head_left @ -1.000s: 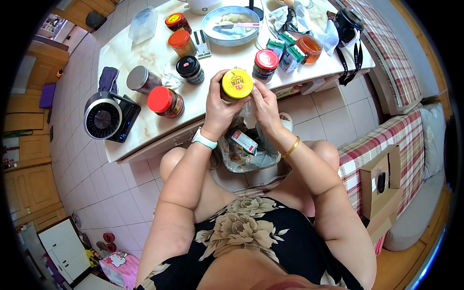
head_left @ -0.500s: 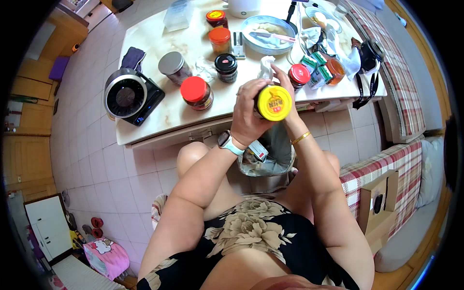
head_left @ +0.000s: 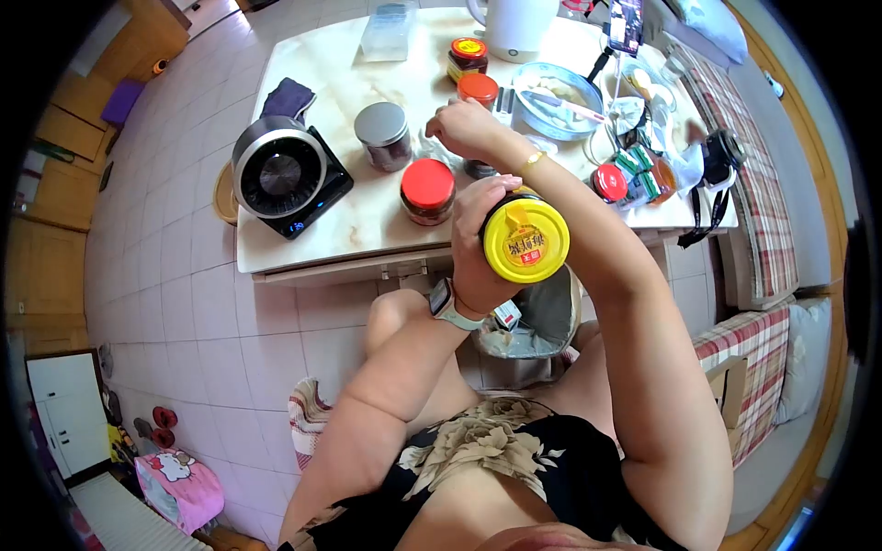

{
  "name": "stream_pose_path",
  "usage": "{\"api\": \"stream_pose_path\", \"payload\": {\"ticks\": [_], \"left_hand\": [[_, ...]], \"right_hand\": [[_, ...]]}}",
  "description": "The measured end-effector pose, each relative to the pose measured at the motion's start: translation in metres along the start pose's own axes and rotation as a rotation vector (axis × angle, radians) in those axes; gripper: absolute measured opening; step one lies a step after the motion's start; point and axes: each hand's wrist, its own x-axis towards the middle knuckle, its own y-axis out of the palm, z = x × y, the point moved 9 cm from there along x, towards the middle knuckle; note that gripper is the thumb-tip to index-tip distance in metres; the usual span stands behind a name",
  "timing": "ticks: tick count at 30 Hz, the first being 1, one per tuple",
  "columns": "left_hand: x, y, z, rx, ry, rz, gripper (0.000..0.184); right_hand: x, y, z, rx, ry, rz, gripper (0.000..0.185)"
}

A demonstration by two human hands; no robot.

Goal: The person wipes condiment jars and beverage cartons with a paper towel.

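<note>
My left hand (head_left: 482,239) is wrapped round the yellow-lidded jar (head_left: 525,241), holding it over the near edge of the table, above the bin. My right hand (head_left: 467,129) reaches across the table, over the white crumpled tissue (head_left: 439,151), its fingers bent; what they hold, if anything, is hidden. Just left of that hand stands the silver-lidded jar (head_left: 383,136). The red-lidded jar (head_left: 428,191) is in front of it. An orange-lidded jar (head_left: 477,89) stands behind my right hand. A dark jar is mostly hidden under my right forearm.
A black appliance (head_left: 280,174) sits on a scale at the table's left. Behind are a clear container (head_left: 389,35), a white kettle (head_left: 519,28) and a blue-rimmed bowl (head_left: 558,99). A camera (head_left: 722,154) lies at the right. The bin (head_left: 542,321) stands below.
My right hand has left the yellow-lidded jar and moved left across the table. My left hand still holds the jar. A white tissue is no longer beside my right hand. The view has shifted.
</note>
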Motion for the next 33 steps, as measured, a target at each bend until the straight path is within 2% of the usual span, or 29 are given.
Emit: {"api": "stream_pose_path", "payload": {"ticks": [1,2,5,9,11,14,18,19,20,23,27,28,30,33], "left_hand": [[0.000,-0.006,0.005,-0.023,-0.034,-0.013,0.100],[0.000,-0.010,0.011,-0.046,-0.071,-0.025,0.100],[0.000,-0.015,0.019,-0.050,-0.060,-0.077,0.098],[0.005,-0.017,0.022,-0.008,-0.138,-0.023,0.095],[0.004,-0.014,0.023,-0.018,-0.174,-0.007,0.094],[0.005,-0.009,0.025,-0.011,-0.223,-0.014,0.087],[0.006,0.005,0.025,0.024,-0.199,0.002,0.084],[0.003,0.011,0.028,-0.039,-0.242,-0.006,0.083],[0.003,0.015,0.029,0.026,-0.231,0.019,0.084],[-0.004,0.032,0.037,0.030,-0.236,0.058,0.081],[-0.017,0.060,0.051,0.016,-0.296,0.111,0.079],[-0.019,0.067,0.055,0.038,-0.297,0.128,0.079],[-0.025,0.080,0.061,0.086,-0.313,0.163,0.075],[-0.029,0.095,0.065,0.195,-0.292,0.184,0.077]], "right_hand": [[0.008,0.009,0.004,-0.058,-0.013,0.108,0.024],[0.015,0.015,0.004,-0.055,-0.020,0.107,0.024],[0.025,0.051,-0.003,-0.137,0.006,0.303,0.023],[0.032,0.041,-0.011,-0.131,0.054,0.231,0.021],[0.046,0.018,-0.026,-0.115,0.030,0.001,0.022],[0.001,-0.088,-0.020,0.279,0.063,-0.482,0.020],[-0.104,-0.153,-0.039,0.503,0.235,-0.744,0.028],[-0.134,-0.154,-0.047,0.743,0.284,-0.800,0.029],[-0.164,-0.156,-0.049,0.928,0.233,-0.901,0.030],[-0.248,-0.125,-0.070,1.208,0.431,-0.931,0.023],[-0.296,-0.091,-0.061,1.411,0.383,-1.039,0.017],[-0.297,-0.080,-0.064,1.356,0.353,-0.979,0.017],[-0.300,-0.058,-0.064,1.330,0.449,-0.896,0.017],[-0.301,-0.045,-0.062,1.388,0.453,-0.901,0.018]]}}
